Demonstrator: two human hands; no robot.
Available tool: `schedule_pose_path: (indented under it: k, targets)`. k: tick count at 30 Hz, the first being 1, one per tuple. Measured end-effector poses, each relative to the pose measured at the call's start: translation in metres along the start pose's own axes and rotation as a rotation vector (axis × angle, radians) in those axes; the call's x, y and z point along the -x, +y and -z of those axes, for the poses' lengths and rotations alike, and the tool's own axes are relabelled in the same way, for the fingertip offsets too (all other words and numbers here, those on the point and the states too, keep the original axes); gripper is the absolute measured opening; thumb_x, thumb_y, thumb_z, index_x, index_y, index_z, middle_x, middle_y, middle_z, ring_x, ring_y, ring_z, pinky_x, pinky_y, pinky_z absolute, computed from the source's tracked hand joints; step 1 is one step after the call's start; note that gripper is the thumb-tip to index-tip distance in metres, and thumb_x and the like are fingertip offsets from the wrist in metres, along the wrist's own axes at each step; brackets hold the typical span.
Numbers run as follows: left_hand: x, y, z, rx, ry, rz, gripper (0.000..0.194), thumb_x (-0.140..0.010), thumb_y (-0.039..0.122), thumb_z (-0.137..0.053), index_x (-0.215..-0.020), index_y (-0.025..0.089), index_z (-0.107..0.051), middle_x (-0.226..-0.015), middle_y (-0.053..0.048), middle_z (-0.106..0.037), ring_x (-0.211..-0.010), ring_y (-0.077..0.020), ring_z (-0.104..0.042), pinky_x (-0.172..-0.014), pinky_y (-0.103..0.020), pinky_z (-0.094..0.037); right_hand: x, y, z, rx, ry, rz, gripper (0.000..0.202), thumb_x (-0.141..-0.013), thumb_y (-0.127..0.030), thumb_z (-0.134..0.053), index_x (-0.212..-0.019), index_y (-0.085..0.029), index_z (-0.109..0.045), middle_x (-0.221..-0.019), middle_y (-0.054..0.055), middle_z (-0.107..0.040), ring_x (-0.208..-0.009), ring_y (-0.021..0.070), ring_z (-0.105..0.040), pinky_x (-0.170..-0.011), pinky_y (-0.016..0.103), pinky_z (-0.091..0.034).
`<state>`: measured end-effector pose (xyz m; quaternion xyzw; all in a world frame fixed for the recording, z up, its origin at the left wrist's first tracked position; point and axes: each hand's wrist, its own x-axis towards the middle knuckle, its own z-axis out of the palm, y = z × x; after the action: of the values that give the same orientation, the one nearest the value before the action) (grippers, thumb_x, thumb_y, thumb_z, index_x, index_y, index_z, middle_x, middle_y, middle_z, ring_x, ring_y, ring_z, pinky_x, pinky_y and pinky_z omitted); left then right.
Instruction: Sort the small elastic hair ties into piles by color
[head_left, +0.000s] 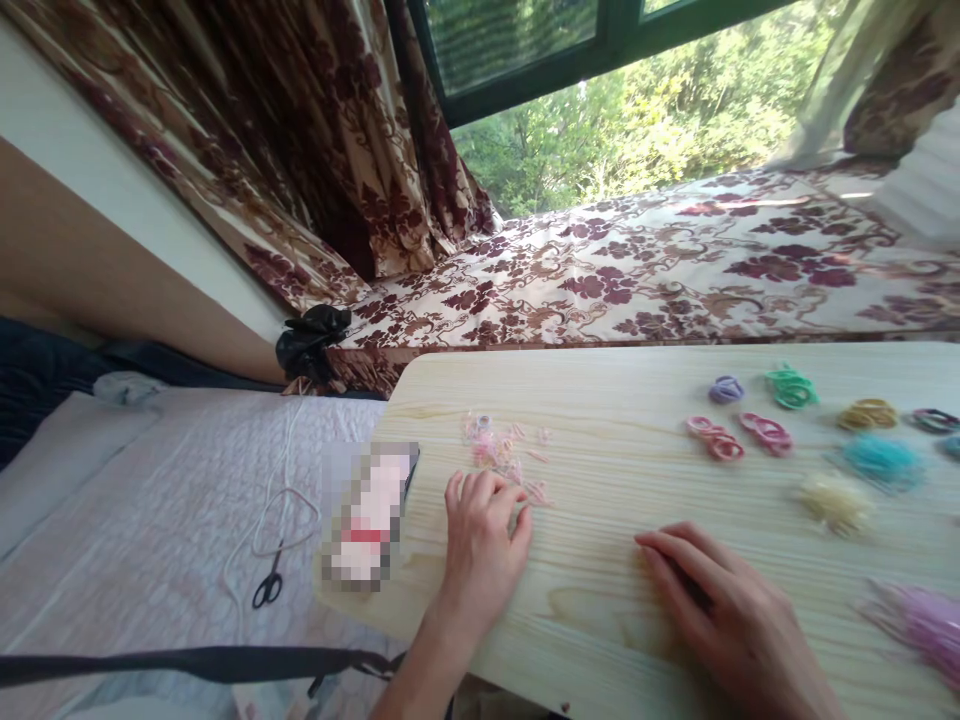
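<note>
On the pale wooden table, my left hand (486, 525) rests with its fingers bent and its thumb apart from them. Its fingertips reach the near edge of a loose pile of small pink elastic bands (495, 452); I see nothing held in it. My right hand (724, 605) lies on its side further right, thumb and forefinger tips together and nothing visible between them. Beyond it are red hair ties (715, 440), pink hair ties (766, 433), a purple bunch (726, 389) and a green bunch (790, 387). A cream-coloured heap of bands (834, 503) is nearer.
Yellow-brown hair ties (867, 413), a turquoise heap (881, 460) and a pink-purple bundle (930, 625) lie on the table's right. A blurred-out flat object (371, 515) is at its left edge. Scissors (268, 588) and a white cord (259, 525) lie on the bed.
</note>
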<state>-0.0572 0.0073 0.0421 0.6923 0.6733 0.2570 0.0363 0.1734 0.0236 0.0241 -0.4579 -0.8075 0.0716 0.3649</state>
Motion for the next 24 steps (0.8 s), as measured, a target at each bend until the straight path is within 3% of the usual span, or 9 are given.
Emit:
schedule_pose_path:
  k: [12, 24]
  targets:
    - [-0.017, 0.007, -0.006, -0.138, -0.081, -0.017, 0.015, -0.086, 0.014, -0.06, -0.073, 0.02, -0.06, -0.08, -0.001, -0.062, -0.087, -0.0203, -0.058, -0.096, -0.047, -0.04, 0.001, 0.001, 0.0, -0.057, -0.011, -0.032, 0.023, -0.095, -0.031, -0.047, -0.089, -0.024, -0.069, -0.083, 0.002, -0.072, -0.069, 0.0128, -0.07, -0.061, 0.021, -0.054]
    - [-0.017, 0.005, 0.003, -0.034, -0.079, 0.029, 0.015, -0.091, 0.014, -0.052, -0.08, 0.021, -0.059, -0.081, 0.001, -0.066, -0.085, -0.0182, -0.061, -0.1, -0.044, -0.035, 0.004, 0.003, 0.001, -0.089, -0.058, -0.041, 0.02, -0.094, -0.03, -0.05, -0.091, -0.024, -0.069, -0.086, 0.002, -0.072, -0.073, 0.013, -0.069, -0.064, 0.022, -0.053]
